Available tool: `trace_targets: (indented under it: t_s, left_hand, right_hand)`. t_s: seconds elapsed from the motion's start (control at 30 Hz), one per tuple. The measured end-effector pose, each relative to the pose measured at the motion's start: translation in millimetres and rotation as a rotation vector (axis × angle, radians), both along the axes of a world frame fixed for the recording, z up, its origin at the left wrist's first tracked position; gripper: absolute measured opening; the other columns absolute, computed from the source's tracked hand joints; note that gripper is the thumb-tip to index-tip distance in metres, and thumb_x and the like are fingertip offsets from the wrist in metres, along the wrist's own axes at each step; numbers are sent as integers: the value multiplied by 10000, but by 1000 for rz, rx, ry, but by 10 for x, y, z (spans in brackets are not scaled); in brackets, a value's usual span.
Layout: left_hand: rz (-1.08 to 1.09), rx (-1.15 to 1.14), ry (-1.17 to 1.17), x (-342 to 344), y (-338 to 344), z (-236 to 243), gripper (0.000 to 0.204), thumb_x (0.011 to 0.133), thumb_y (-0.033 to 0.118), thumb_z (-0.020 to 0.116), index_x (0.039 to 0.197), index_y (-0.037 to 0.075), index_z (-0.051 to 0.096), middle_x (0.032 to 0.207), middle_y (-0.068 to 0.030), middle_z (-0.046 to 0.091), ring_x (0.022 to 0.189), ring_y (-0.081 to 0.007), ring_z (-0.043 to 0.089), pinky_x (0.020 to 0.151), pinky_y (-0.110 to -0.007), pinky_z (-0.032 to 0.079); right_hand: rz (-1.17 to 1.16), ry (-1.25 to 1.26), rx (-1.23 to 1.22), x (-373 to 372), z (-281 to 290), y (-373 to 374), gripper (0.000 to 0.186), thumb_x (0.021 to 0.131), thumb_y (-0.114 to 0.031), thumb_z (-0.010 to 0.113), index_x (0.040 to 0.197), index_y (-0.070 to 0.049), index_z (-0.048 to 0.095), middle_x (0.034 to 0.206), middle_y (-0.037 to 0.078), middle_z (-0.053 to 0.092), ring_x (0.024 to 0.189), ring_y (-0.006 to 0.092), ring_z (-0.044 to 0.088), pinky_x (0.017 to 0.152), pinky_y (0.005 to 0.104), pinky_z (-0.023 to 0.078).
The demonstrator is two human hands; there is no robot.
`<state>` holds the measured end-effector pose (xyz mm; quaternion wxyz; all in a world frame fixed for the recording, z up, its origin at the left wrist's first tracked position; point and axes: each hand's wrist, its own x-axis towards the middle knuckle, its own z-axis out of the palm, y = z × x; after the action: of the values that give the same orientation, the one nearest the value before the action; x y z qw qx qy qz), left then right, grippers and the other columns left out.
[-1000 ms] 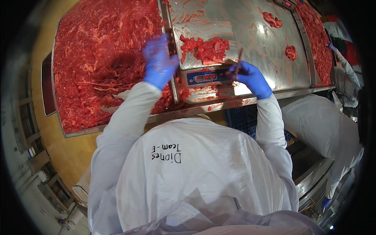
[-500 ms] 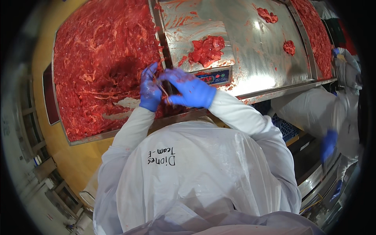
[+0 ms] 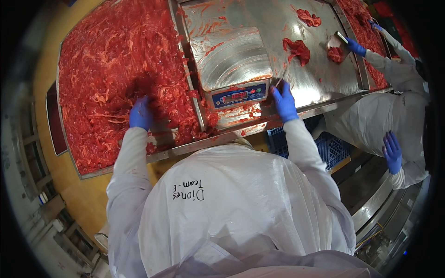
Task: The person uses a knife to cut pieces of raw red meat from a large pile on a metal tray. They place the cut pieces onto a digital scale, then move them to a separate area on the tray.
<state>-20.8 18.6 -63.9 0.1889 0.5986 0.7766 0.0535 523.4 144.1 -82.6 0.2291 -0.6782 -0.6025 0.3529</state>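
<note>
My left hand (image 3: pixel 140 112), in a blue glove, is over the broad mass of red meat (image 3: pixel 111 55) in the left steel tray; its fingertips are blurred in shadow, so their grip is unclear. Beside a digital scale (image 3: pixel 236 96), my right hand (image 3: pixel 282 102) grips a thin metal tool (image 3: pixel 278 82), pointing away from me. The scale's steel plate (image 3: pixel 231 60) carries only red smears. A piece of meat (image 3: pixel 296 50) lies just right of it on the steel surface, with another (image 3: pixel 308 17) farther back.
At the right, a co-worker's gloved hand (image 3: pixel 356 46) holds a flat metal blade at a piece of meat (image 3: pixel 335 55); another co-worker's hand (image 3: pixel 392 153) hangs lower. More meat fills a far-right tray (image 3: pixel 371 69). Blue crates (image 3: pixel 336 153) sit below the table edge (image 3: pixel 185 143).
My hands have separated, left into the meat, right back beside the scale. The pile has left the scale plate; a piece now lies to its right. A co-worker's hand with a blade has appeared.
</note>
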Motion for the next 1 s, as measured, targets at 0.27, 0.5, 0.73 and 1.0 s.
trace_targets:
  t_s: [0.27, 0.5, 0.73, 1.0]
  left_hand:
    - [-449, 146, -346, 963, 1129, 1708, 331, 936, 107, 738, 1237, -25, 703, 1035, -145, 766, 940, -350, 740, 812, -372, 605]
    - [-47, -157, -1307, 2135, 1607, 1903, 494, 872, 135, 819, 1343, 62, 689, 1153, -103, 741, 1078, -212, 714, 908, -302, 578]
    - [-331, 463, -278, 1140, 1042, 989, 373, 835, 111, 777, 1189, 36, 687, 1123, -199, 673, 1029, -375, 681, 892, -423, 569]
    - [-315, 2, -692, 1114, 440, 624, 208, 871, 73, 708, 1072, 38, 750, 945, -157, 726, 939, -309, 724, 846, -424, 567]
  right_hand:
    - [43, -55, 141, -135, 176, -587, 650, 976, -383, 731, 1460, -1, 523, 1315, 230, 691, 1200, 387, 676, 1029, 443, 525]
    - [38, -25, 120, -176, 249, -547, 591, 981, -365, 733, 1427, -14, 566, 1262, 186, 721, 1151, 309, 701, 1004, 398, 530]
    - [8, 2, 118, -200, 340, -605, 584, 975, -372, 736, 1411, -14, 584, 1273, 194, 716, 1161, 343, 692, 1005, 415, 529]
    - [70, -81, 130, -171, 268, -562, 628, 973, -428, 721, 1416, -7, 577, 1278, 203, 709, 1172, 361, 682, 1013, 437, 521]
